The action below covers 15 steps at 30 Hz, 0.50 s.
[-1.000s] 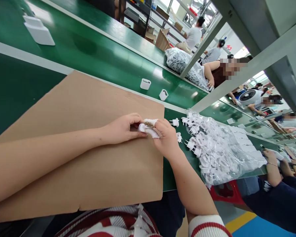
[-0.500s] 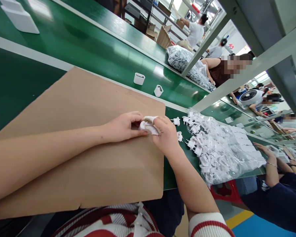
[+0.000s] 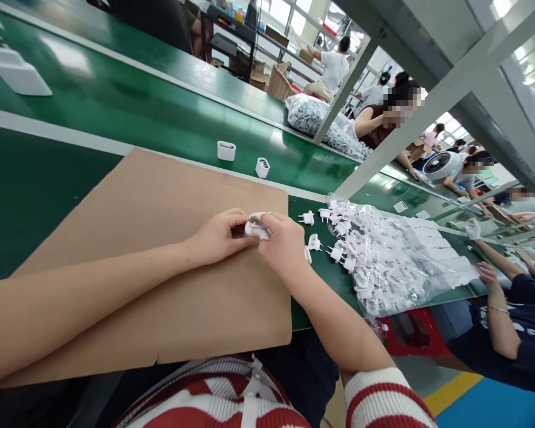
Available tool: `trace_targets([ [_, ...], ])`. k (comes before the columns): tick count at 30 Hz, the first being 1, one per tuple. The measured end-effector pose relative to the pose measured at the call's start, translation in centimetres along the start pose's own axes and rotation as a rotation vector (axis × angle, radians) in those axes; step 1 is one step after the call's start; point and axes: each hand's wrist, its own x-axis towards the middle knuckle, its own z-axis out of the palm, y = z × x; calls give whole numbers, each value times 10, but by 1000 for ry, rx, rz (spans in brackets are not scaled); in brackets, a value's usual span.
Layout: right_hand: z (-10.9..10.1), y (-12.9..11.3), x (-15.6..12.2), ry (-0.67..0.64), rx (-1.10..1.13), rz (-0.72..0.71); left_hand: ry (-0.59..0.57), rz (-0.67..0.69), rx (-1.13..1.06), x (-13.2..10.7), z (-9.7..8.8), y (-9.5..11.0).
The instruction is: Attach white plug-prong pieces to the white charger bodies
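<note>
On the green counter [image 3: 49, 157] we work over a broad sheet of brown cardboard [image 3: 205, 309], with a clear plastic bag [image 3: 403, 261] full of white plugs to its right. Above the sheet's right part, our two hands meet: the left hand [image 3: 225, 235] is pinched closed on one end of a small white piece, and the right hand [image 3: 283, 241] is curled round the other end. Beyond the sheet stand two white oval casings [image 3: 226, 151], apart from each other. Our white piece [image 3: 257, 230] is mostly covered by fingers; a brownish patch shows on it, and we cannot tell whether that is dirt or a bit of cloth. We judge it light, probably smooth, stiff plastic, a little slippery yet not very fragile, and best gripped by its sides between thumb and fingertips. Smallest of all, loose two-pin plugs [image 3: 307, 218] lie just beside the cardboard; we would hold those by the rounded body, since the thin pins could bend. We can read no brand, label or writing on the white piece, the casings or the plugs.
</note>
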Motion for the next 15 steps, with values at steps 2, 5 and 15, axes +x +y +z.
trace_targets([
  [2, 0, -2, -1, 7, -6, 22, 12, -8, 6, -1, 2, 1],
  [5, -5, -2, 1, -19, -36, 14, 12, -24, 4, -1, 2, 1],
  [15, 7, 8, -3, 51, 75, 40, 24, 26, 1, 2, 5, -6],
])
